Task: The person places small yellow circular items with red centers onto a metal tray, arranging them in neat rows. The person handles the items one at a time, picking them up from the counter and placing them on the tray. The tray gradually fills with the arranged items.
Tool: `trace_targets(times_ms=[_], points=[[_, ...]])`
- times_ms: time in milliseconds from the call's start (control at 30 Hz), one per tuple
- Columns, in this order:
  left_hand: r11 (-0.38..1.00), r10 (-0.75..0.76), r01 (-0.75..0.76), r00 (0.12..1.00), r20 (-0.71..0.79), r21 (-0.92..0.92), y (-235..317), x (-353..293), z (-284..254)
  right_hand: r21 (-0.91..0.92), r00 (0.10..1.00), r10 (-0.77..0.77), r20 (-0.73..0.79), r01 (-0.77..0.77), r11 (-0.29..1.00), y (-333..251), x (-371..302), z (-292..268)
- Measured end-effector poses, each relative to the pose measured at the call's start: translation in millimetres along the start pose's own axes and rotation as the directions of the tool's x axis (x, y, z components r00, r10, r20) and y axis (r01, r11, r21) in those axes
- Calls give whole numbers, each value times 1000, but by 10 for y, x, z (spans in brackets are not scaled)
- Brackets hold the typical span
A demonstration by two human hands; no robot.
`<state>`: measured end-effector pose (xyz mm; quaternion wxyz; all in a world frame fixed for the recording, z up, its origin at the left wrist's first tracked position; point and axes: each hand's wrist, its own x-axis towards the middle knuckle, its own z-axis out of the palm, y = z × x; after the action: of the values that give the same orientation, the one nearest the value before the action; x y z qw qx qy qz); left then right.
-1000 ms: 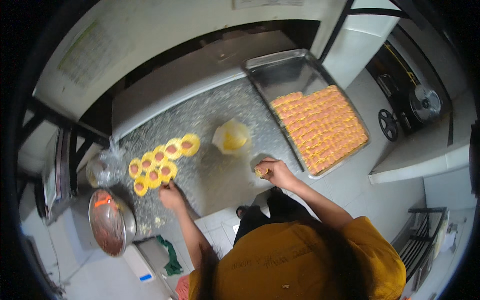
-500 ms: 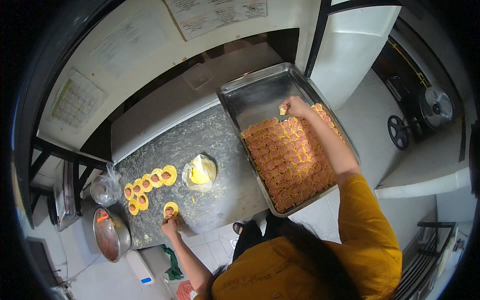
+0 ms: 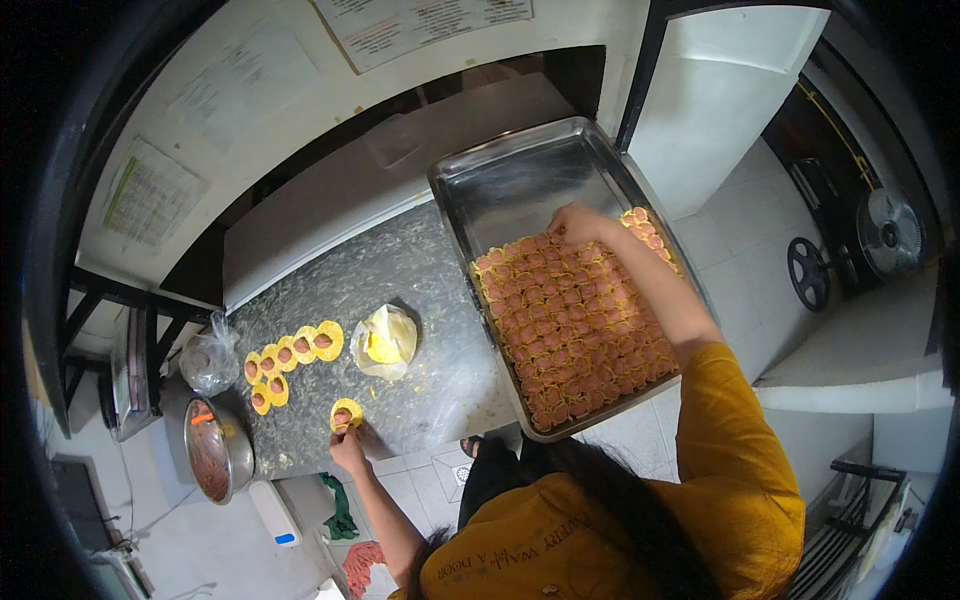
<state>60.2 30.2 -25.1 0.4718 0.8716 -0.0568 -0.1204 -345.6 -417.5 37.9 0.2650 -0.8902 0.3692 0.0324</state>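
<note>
My right hand point(image 3: 580, 224) is closed, fingertips down at the far edge of the rows of open-topped dumplings point(image 3: 570, 320) in a large metal tray point(image 3: 470, 180). The dumpling in those fingers is mostly hidden by them. At the counter's front edge my left hand point(image 3: 348, 450) pinches the near rim of a round yellow dumpling wrapper point(image 3: 346, 411) with a lump of pinkish filling on it. Several more filled flat wrappers point(image 3: 322, 340) lie farther left on the counter. Beside them is an opened white wrapping with a yellow stack of wrappers point(image 3: 384, 345).
A steel bowl of pink filling point(image 3: 232, 455), with something orange in it, stands at the counter's left end. A clear plastic bag point(image 3: 208, 362) sits behind it. The speckled counter point(image 3: 445, 300) runs up to the tray; a pedestal fan point(image 3: 885, 232) is far right.
My right hand has lowered the dumpling from above the tray's bare part, slightly left, to the edge of the rows. My left hand stays at the same wrapper. The view has shifted slightly.
</note>
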Motion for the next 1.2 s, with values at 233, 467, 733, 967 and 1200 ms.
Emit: trace_targets(times_ms=[233, 467, 733, 967, 1200], points=[[915, -98, 78, 995, -30, -395, -156, 179, 40, -14, 998, 47, 31, -47, 999, 11, 68, 32], [891, -142, 162, 987, 78, -424, -297, 443, -6, 146, 996, 81, 27, -84, 986, 0, 27, 22], [761, -91, 258, 951, 296, -595, -146, 504, -134, 573, 715, 186, -674, 347, 742, -739, -535, -102], [471, 19, 581, 746, 666, -664, 165, 334, -65, 952, 993, -22, -113, 115, 284, -2716, -702, 1183], [767, 74, 508, 536, 841, -392, 351, -243, 174, 978, 947, 267, 178, -141, -155, -3410, -412, 2363]])
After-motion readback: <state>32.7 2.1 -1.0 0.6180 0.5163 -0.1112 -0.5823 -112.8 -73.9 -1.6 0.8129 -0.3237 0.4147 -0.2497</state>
